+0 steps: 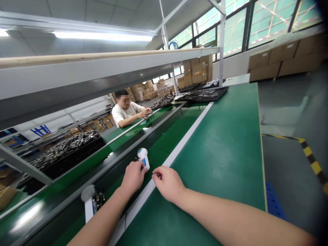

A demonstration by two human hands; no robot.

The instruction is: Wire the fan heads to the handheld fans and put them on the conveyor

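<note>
Over the dark green belt, my left hand [133, 176] is closed on a white handheld device [146, 166] with a round head and a blue patch. The device's head points away from me, and my fingers hide part of its handle. My right hand [167, 182] is just to the right, above the white edge strip, with its fingers curled together. Whatever those fingers hold, if anything, is hidden. A second white device [89, 203] with a round head lies on the belt left of my left forearm, beside small dark and shiny parts [99, 199].
A green worktop [220, 164] borders the belt on the right. Black trays of metal parts [200, 95] stand at the far end, and a heap of parts [69, 147] is at left. Across the belt sits a person [125, 112]. A shelf beam [110, 68] crosses overhead.
</note>
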